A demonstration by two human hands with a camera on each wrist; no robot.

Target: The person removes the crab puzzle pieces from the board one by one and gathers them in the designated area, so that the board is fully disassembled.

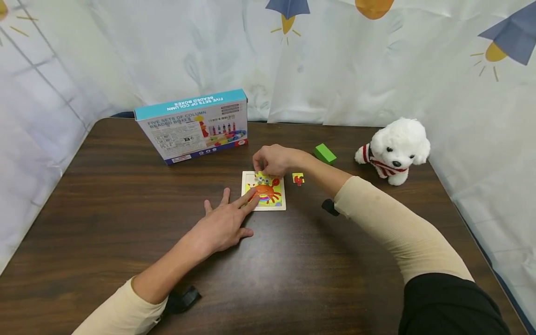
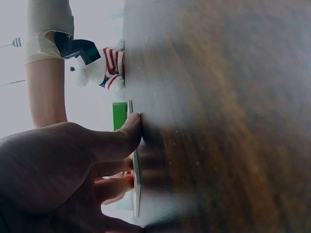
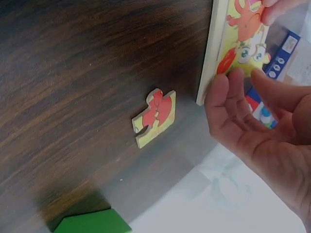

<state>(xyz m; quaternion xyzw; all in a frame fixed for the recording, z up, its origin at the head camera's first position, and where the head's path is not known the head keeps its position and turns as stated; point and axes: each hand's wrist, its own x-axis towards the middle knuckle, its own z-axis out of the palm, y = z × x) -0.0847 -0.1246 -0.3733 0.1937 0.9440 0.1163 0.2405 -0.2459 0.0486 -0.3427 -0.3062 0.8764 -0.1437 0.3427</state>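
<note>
A small wooden jigsaw puzzle (image 1: 271,206) with a red crab picture lies in a pale frame on the table. My left hand (image 1: 222,225) has its fingers spread, the fingertips resting on the puzzle's left side. At the far edge, my right hand (image 1: 274,159) pinches a yellow puzzle piece with the crab's eyes (image 3: 250,54) between thumb and fingers. That piece overlaps the frame's upper part. Right of the frame lies a loose yellow puzzle piece with a red claw (image 1: 298,179), picture side up.
A green block (image 1: 324,154) lies behind the loose piece. The cardboard toy box (image 1: 194,128) stands at the back left, and a white plush dog (image 1: 398,148) sits at the back right. Behind the dark table (image 1: 104,200) hangs a patterned white curtain (image 1: 167,51).
</note>
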